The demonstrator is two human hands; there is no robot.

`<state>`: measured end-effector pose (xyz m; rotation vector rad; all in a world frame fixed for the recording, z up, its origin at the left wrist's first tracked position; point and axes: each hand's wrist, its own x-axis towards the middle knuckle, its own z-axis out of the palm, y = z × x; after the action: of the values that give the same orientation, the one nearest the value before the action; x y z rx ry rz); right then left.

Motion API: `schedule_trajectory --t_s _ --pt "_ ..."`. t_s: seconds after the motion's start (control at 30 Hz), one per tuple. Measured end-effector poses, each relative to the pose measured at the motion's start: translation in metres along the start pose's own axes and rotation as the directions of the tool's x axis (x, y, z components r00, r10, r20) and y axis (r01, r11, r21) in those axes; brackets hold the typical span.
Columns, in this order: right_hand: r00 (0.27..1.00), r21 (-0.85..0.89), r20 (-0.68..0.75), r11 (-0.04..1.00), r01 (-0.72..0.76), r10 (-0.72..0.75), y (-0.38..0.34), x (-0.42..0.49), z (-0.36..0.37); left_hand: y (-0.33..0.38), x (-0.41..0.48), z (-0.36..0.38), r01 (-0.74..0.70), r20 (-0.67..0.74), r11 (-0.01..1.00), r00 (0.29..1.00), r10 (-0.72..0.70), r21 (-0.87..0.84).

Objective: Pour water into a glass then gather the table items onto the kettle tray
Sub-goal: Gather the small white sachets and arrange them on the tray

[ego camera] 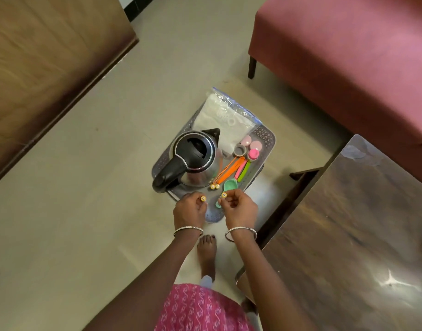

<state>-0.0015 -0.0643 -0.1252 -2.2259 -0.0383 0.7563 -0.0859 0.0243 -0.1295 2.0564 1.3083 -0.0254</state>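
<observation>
Both my arms reach down and forward, a bangle on each wrist. My left hand [189, 207] and my right hand [238, 207] hang near each other, fingers curled, each pinching something small at its fingertips.

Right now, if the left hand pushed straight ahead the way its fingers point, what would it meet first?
Probably the kettle: its black handle and base sit just beyond the left hand, which pinches a small yellow battery over the tray. Height is unclear; it might touch the tray's near edge first.
</observation>
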Motion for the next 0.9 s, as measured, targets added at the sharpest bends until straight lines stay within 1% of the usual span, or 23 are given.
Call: schedule_trajectory --t_s 0.07,0.13,0.2,0.27,0.33,0.4,0.47,0.57,0.73,0.9 --pt "0.999 -0.159 0.017 0.987 0.030 -0.027 0.006 0.008 0.010 0.000 0.007 0.011 0.009 -0.016 1.000 1.000 -0.009 0.020" --pt "0.998 -0.285 0.040 0.956 0.064 -0.055 0.012 0.017 0.017 0.000 0.012 0.022 0.026 -0.002 0.999 1.000 -0.026 0.041" --pt "0.993 -0.363 0.066 0.925 0.114 -0.097 0.015 0.024 0.023 0.001 0.015 0.029 0.033 0.005 0.998 0.999 -0.033 0.054" --pt "0.981 -0.412 0.093 0.891 0.192 -0.169 0.017 0.029 0.029 0.002 0.018 0.036 0.041 -0.009 0.998 0.999 -0.040 0.046" --pt "0.969 -0.434 0.075 0.867 0.243 -0.234 0.018 0.032 0.033 0.003 0.021 0.041 0.042 -0.035 0.998 0.999 -0.040 0.046" --pt "0.963 -0.443 0.036 0.860 0.254 -0.266 0.019 0.034 0.036 0.006 0.023 0.044 0.033 -0.069 0.998 0.997 -0.029 0.054" --pt "0.961 -0.457 0.032 0.851 0.258 -0.274 0.021 0.036 0.037 0.008 0.024 0.047 0.031 -0.082 0.998 0.996 -0.026 0.060" --pt "0.961 -0.471 0.040 0.843 0.261 -0.275 0.023 0.037 0.039 0.007 0.024 0.051 0.050 -0.057 0.996 0.997 -0.046 0.068" --pt "0.966 -0.455 0.022 0.857 0.240 -0.259 0.020 0.036 0.040 0.005 0.025 0.056 0.067 -0.054 0.997 0.996 -0.064 0.043" --pt "0.961 -0.455 -0.004 0.857 0.243 -0.275 0.019 0.037 0.040 0.005 0.026 0.059 0.097 -0.070 0.995 0.993 -0.096 0.001"
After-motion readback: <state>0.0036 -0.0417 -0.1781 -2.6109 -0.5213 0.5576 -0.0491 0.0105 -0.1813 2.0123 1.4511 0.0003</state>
